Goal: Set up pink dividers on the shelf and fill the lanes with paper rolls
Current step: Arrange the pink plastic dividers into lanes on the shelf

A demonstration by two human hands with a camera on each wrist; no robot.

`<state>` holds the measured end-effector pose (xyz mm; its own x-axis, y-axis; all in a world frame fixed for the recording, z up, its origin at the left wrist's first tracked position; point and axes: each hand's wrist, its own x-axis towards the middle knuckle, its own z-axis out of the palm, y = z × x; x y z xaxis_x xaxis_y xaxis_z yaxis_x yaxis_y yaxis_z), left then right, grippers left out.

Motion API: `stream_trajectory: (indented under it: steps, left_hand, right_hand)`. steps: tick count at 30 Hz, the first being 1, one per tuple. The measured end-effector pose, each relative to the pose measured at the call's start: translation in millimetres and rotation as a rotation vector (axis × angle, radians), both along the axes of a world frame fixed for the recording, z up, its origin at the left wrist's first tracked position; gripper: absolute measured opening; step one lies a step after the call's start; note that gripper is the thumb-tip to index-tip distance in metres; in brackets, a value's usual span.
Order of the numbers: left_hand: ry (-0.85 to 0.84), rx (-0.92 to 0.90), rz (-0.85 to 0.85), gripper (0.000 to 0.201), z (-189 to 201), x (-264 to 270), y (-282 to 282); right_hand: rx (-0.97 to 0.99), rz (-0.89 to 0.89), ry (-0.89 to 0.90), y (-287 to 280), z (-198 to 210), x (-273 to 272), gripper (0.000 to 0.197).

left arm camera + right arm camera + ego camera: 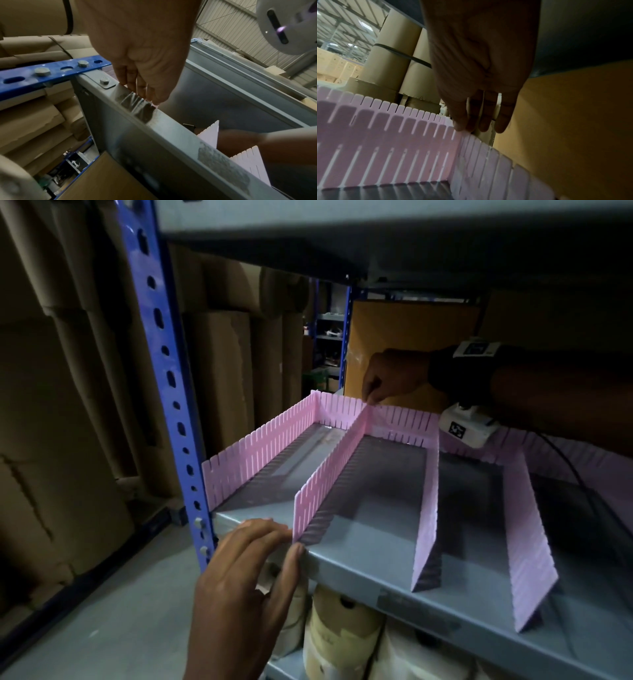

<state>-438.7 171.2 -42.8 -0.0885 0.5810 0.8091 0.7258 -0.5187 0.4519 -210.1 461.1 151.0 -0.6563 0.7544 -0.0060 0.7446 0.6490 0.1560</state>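
Several pink slotted dividers stand on the grey shelf (376, 559), running front to back from a pink back strip (404, 422). My left hand (291, 539) touches the near end of the second divider (342, 453) with straight fingers, thumb on the shelf's front lip (171, 135). In the left wrist view its fingertips (150, 100) point down at that lip. My right hand (372, 400) reaches to the back, fingertips (458, 127) pressing on top of the divider (402, 135) where it meets the back strip (488, 162). Paper rolls (342, 631) sit on the shelf below.
A blue perforated upright (168, 371) stands at the shelf's left front corner. Tall cardboard tubes (219, 371) stand to the left and behind. Another shelf (376, 234) hangs low overhead. A brown board (404, 337) closes the back. Two more dividers (430, 501) (527, 522) stand to the right.
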Motion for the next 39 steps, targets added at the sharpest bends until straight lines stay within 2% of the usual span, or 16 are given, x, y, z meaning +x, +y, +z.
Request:
stream_trajectory:
  steps: [7,12,18,20,24,33,37,39]
  left_hand:
    - [0.000,-0.060,0.005,0.012,-2,3,1]
    - [-0.046,0.004,-0.022,0.027,-1,7,3]
    - [-0.025,0.041,0.010,0.030,-1,7,2]
    - [-0.027,0.024,0.015,0.028,-2,8,2]
    - [-0.038,0.021,0.017,0.012,-4,6,2]
    - [-0.063,-0.073,0.010,0.015,-1,9,-5]
    - [-0.093,-0.089,0.102,0.020,2,16,-10]
    - [-0.103,0.028,0.202,0.020,4,26,-17]
  right_hand:
    - [-0.024,0.005,0.064,10,-4,3,0.020]
    - [-0.024,-0.008,0.038,9,-5,1,0.021]
    - [-0.017,-0.021,-0.035,-4,11,-2,0.025]
    - [-0.018,-0.030,-0.056,-6,14,-1,0.024]
    - [-0.025,-0.057,-0.051,-6,5,5,0.023]
    - [0.005,-0.082,-0.061,-24,11,3,0.029]
    - [0.026,-0.115,-0.019,-40,32,18,0.029]
    - [0.015,-0.165,-0.047,-47,42,30,0.024]
